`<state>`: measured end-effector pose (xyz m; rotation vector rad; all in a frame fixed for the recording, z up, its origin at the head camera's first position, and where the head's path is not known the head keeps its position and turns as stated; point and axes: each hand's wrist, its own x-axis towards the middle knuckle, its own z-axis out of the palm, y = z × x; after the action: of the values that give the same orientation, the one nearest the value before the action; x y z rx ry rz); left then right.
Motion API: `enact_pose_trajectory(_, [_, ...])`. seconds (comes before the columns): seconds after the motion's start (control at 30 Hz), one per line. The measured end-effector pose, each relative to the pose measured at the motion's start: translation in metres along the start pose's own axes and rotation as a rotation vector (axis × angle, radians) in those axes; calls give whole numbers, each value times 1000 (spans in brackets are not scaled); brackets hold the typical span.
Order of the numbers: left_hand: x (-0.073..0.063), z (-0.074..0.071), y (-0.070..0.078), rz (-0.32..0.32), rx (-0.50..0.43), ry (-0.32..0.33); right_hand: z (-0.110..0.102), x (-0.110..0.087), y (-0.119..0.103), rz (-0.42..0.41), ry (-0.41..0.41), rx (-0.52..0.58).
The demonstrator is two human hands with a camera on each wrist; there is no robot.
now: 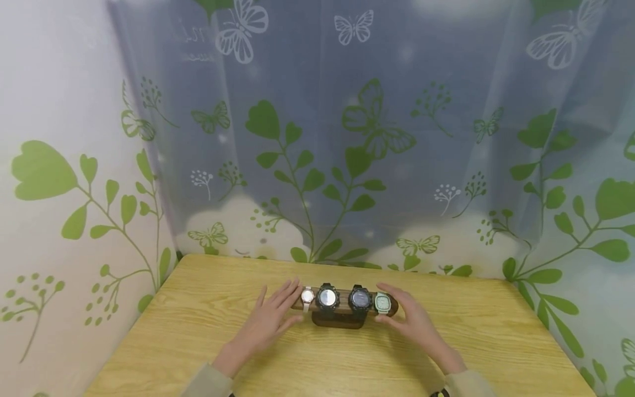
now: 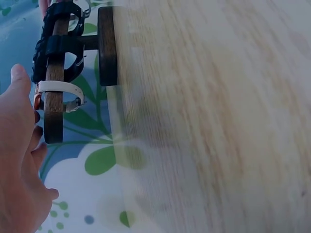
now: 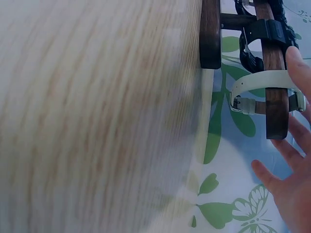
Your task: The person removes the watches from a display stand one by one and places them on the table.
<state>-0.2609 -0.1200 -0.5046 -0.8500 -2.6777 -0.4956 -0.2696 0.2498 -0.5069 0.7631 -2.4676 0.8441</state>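
Observation:
A dark wooden watch stand (image 1: 344, 301) stands on the table, its bar carrying a row of watches. From the left these are a small watch with a white strap (image 1: 307, 296), a black watch with a bright face (image 1: 328, 298), a black watch with a dark face (image 1: 360, 299) and a pale mint square watch (image 1: 382, 303). My left hand (image 1: 268, 320) lies at the bar's left end, fingers extended beside the white-strapped watch. At the other end my right hand (image 1: 416, 320) spreads thumb and fingers around the mint watch. Both wrist views show loosely spread fingers.
The stand's base (image 1: 338, 321) sits on a light wood-grain table (image 1: 347, 364). Behind the table hangs a curtain (image 1: 317, 138) printed with leaves and butterflies, and similar patterned sheets (image 1: 49, 248) flank both sides.

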Motion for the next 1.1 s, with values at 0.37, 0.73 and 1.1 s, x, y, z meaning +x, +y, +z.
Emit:
enact_pose_trajectory(0.37, [-2, 1, 1, -5, 20, -31, 4, 3, 0, -39, 7, -76])
enact_pose_trajectory(0.73, [-2, 3, -1, 28, 87, -26, 0, 3, -1, -38, -2, -113])
enact_pose_trajectory(1.1, [-2, 1, 0, 1, 66, -38, -7, 2, 0, -44, -19, -142])
